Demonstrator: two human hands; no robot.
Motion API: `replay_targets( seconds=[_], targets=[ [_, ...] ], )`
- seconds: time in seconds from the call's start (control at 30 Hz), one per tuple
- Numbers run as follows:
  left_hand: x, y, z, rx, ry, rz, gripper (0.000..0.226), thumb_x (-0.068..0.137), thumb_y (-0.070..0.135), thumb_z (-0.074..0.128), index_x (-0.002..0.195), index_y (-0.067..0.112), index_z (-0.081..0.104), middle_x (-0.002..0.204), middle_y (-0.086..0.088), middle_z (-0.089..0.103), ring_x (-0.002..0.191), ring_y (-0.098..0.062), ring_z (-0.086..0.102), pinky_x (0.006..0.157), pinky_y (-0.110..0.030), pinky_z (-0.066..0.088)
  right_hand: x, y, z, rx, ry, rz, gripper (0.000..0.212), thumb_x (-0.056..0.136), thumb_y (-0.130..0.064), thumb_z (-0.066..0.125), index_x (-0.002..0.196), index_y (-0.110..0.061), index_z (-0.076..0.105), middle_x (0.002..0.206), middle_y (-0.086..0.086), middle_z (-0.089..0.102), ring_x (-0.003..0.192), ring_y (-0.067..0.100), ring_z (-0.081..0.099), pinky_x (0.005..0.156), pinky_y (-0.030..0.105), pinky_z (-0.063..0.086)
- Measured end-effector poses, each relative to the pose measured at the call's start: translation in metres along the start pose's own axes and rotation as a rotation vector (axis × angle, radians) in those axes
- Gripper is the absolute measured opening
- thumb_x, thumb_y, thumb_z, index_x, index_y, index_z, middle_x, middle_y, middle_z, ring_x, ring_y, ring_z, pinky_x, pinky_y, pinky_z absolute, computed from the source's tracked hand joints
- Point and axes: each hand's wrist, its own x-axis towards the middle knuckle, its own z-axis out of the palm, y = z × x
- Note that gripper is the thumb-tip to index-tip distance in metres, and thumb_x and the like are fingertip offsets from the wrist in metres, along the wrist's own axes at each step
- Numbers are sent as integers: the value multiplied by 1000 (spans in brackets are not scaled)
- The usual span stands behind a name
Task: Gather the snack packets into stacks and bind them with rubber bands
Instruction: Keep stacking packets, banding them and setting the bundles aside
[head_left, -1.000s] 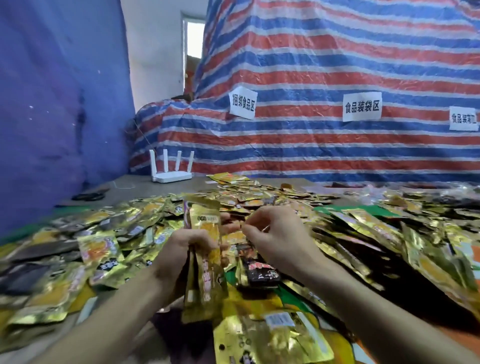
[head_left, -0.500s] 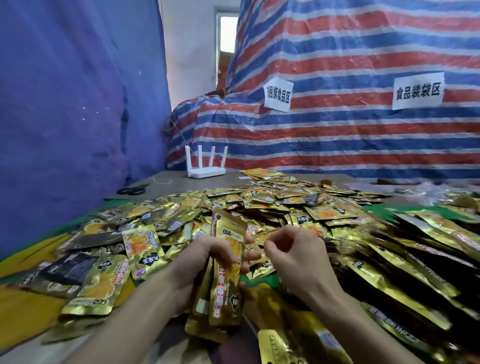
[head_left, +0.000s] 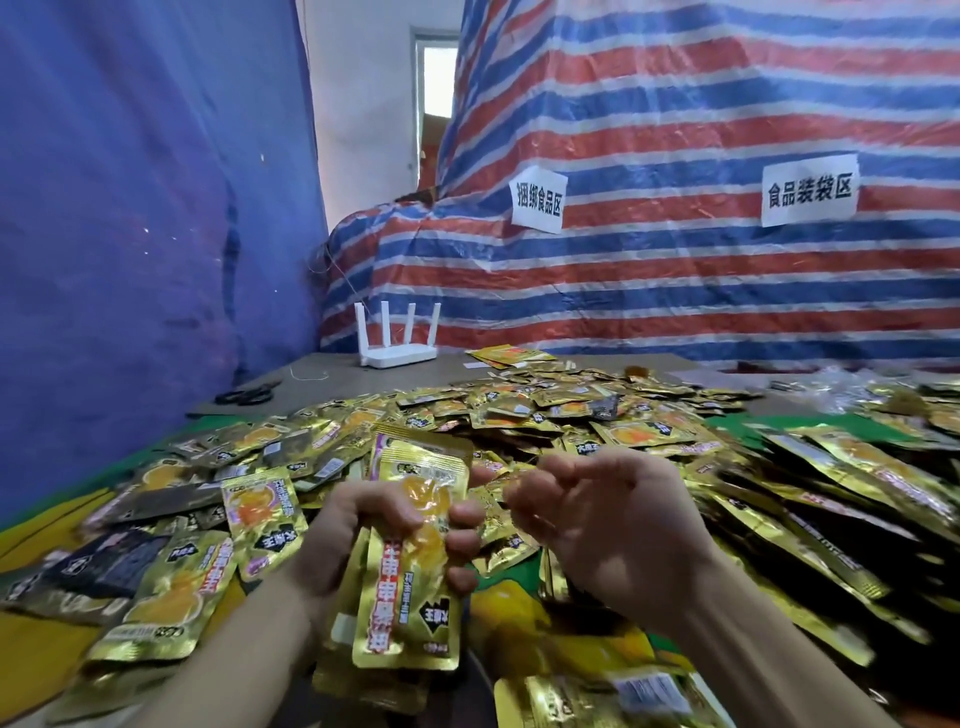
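Observation:
My left hand (head_left: 363, 525) grips a stack of gold snack packets (head_left: 410, 587), held upright above the table with fingers wrapped round its middle. Just to the right of the stack, my right hand (head_left: 602, 525) hovers with its fingers curled; I cannot make out a rubber band in it. Loose gold packets (head_left: 545, 415) lie in a wide heap across the table behind and beside both hands.
A white router (head_left: 397, 353) stands at the back of the table (head_left: 322, 371), black scissors (head_left: 249, 395) to its left. A blue tarp hangs at left, a striped tarp with paper signs (head_left: 537, 200) behind. More packets pile up at right (head_left: 831, 499).
The view has swung left and closer. The stack in my left hand has stayed upright while my right hand has drawn slightly away from its top.

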Motion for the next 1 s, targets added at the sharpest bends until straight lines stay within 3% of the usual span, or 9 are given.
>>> replay_targets(
  seconds=[0.07, 0.17, 0.33, 0.4, 0.57, 0.67, 0.77, 0.9, 1.0],
  targets=[
    [-5, 0, 15, -80, -146, -26, 36, 75, 6, 53, 109, 0, 64, 95, -12, 53, 88, -24, 45, 84, -39, 40, 2, 2, -3, 117, -14, -73, 16, 70, -5, 53, 66, -5, 69, 62, 6, 49, 65, 23, 60, 82, 38, 54],
    [-4, 2, 15, -183, -212, -76, 34, 67, 3, 59, 100, 1, 67, 88, -11, 53, 82, -24, 43, 77, -38, 42, 6, 5, -6, 81, 5, -165, 31, 80, 3, 51, 84, -3, 81, 73, 9, 67, 60, 21, 67, 68, 43, 62],
    [-5, 4, 12, -62, -126, -113, 60, 53, 3, 73, 108, -1, 49, 89, -17, 48, 78, -28, 50, 75, -40, 42, 7, 17, -2, -64, 11, -152, 26, 80, -2, 67, 101, -7, 80, 113, 18, 74, 97, 32, 75, 57, 34, 62],
    [-6, 5, 14, -91, -181, -107, 51, 59, 2, 71, 106, -2, 52, 89, -17, 52, 79, -27, 53, 75, -40, 44, 8, 18, -2, 0, -6, -132, 28, 81, -5, 70, 108, -5, 77, 122, 20, 71, 107, 38, 71, 57, 33, 62],
    [-6, 6, 15, -160, -199, -114, 39, 57, 0, 72, 95, 0, 65, 90, -15, 54, 80, -26, 55, 75, -41, 47, 7, 20, -2, 19, -108, -125, 70, 54, -25, 99, 114, -1, 74, 129, 20, 67, 115, 42, 66, 70, 43, 64],
    [-4, 4, 13, -88, -19, -179, 43, 50, 0, 72, 92, -6, 65, 82, -19, 62, 71, -30, 62, 67, -40, 56, 6, 22, -3, -160, -90, -140, 75, 50, -29, 100, 114, -2, 74, 128, 20, 68, 116, 39, 67, 73, 54, 62],
    [2, -2, 15, -21, 234, -132, 47, 45, -1, 64, 92, -3, 60, 78, -16, 60, 66, -27, 57, 63, -36, 51, 7, 30, -3, -437, -3, -198, 53, 59, -23, 97, 107, -10, 79, 118, 16, 73, 108, 34, 72, 76, 58, 61],
    [15, -15, 22, 51, 642, 259, 59, 59, 4, 66, 118, 5, 64, 83, -13, 64, 69, -28, 62, 57, -37, 54, 9, 47, 2, -750, 109, -237, 42, 63, -32, 95, 102, -29, 81, 104, 2, 78, 99, 21, 75, 81, 45, 63],
    [17, -15, 24, 34, 782, 555, 84, 59, 8, 69, 137, 34, 52, 76, -1, 64, 66, -22, 63, 58, -39, 54, 11, 57, 8, -926, 187, -259, 55, 54, -51, 89, 106, -33, 79, 105, -13, 77, 102, 8, 72, 91, 45, 59]
  ],
)
